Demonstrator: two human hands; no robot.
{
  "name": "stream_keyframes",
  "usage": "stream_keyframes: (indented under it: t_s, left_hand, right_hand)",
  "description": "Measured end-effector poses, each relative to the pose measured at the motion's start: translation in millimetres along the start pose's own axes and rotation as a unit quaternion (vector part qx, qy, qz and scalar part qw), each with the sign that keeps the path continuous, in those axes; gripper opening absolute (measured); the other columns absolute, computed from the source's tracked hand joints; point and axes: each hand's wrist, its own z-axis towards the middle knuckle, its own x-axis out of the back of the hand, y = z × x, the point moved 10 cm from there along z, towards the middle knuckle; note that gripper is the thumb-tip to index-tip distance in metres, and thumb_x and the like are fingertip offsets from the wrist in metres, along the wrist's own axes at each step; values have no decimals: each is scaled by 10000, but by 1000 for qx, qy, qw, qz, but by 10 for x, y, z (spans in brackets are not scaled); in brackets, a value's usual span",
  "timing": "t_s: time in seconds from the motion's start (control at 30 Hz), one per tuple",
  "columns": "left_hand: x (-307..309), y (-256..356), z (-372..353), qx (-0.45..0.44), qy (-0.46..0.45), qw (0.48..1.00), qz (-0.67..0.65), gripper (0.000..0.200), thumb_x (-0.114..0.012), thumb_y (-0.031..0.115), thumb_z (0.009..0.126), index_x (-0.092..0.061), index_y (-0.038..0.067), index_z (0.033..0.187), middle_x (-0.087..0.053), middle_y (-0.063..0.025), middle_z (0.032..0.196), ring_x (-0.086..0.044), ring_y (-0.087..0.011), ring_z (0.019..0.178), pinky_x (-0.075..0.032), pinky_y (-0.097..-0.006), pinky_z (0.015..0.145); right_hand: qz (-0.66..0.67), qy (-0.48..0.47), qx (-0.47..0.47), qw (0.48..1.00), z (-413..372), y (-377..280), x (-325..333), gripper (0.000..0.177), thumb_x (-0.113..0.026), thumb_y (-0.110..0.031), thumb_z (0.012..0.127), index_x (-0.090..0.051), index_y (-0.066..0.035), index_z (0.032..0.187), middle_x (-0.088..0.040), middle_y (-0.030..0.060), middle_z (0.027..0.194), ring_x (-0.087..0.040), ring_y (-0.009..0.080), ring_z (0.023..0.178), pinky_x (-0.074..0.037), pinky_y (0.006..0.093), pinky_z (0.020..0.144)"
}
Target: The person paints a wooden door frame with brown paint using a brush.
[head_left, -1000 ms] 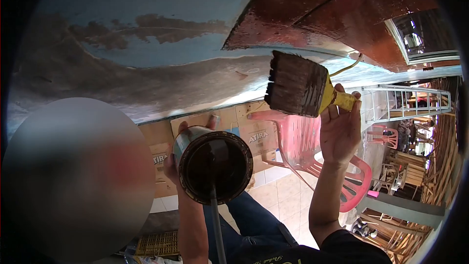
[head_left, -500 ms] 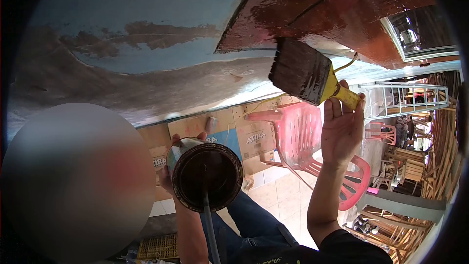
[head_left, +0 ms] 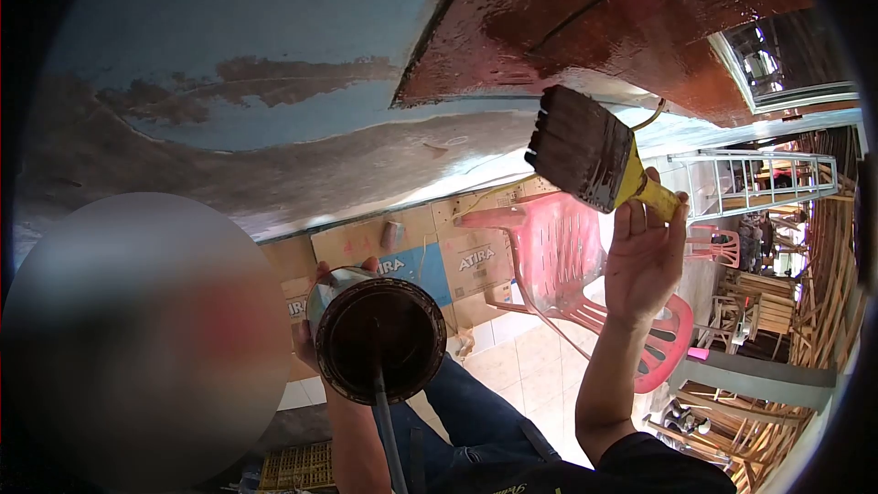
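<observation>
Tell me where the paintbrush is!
The paintbrush is right of centre in the head view, held up in the right hand just under the shiny red-brown surface and above the pink chair. The paint can in the left hand is lower left.

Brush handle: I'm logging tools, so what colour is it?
Yellow; the brush handle shows best in the head view.

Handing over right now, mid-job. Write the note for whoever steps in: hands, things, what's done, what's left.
Right hand grips the brush by its yellow handle, wet dark bristles raised near the red-brown section overhead.
Left hand holds the can, a stick standing in its dark stain.
Done: the red-brown section looks glossy and coated.
Left: the blue and grey section beside it looks bare.
</observation>
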Motion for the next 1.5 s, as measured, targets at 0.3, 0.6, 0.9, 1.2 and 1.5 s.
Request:
stream_keyframes:
  t_s: [0.3, 0.6, 0.9, 1.2, 1.5]
  left_hand:
    - [-59, -67, -10, 4, 37, 999, -19, 708, -614, 431, 724, -359, 110, 1301, -301, -341, 1284, -331, -386, 1229, -424, -504, 921]
    - [-37, -50, -35, -21, 42, 999, 6, 696, -613, 419, 717, -376, 95, 1286, -347, -322, 1262, -317, -381, 1238, -410, -515, 933]
    - [62, 9, -71, -36, 41, 998, 24, 727, -618, 433, 712, -355, 109, 1306, -324, -340, 1266, -355, -386, 1209, -422, -506, 922]
    - [-33, 12, -53, -6, 18, 1000, -10, 708, -638, 399, 713, -355, 130, 1303, -260, -332, 1302, -418, -390, 1151, -441, -491, 908]
    - [-27, -5, -42, 0, 11, 1000, 0, 717, -645, 414, 707, -345, 148, 1303, -261, -320, 1308, -408, -409, 1159, -435, -515, 907]
  right_hand:
    - [-3, -23, -13, 1000, -3, 142, -279, 249, -339, -235, 956, -423, -113, 1156, -469, 260, 1196, -572, 319, 998, -497, 402, 847]
    - [18, -116, -18, 993, -77, 136, -484, 290, -304, -220, 963, -439, -86, 1182, -429, 245, 1254, -539, 295, 1062, -469, 403, 906]
    - [-2, -13, 18, 1000, -109, -16, -243, 269, -299, -239, 962, -406, -111, 1172, -469, 274, 1186, -571, 329, 1006, -504, 391, 843]
    - [-13, 3, 24, 1000, -108, 32, -237, 271, -316, -245, 960, -419, -98, 1162, -476, 255, 1191, -562, 326, 1020, -500, 394, 851]
    - [-29, 8, -1, 1000, -186, 188, -357, 260, -304, -249, 962, -377, -121, 1176, -469, 274, 1184, -572, 328, 1000, -496, 395, 848]
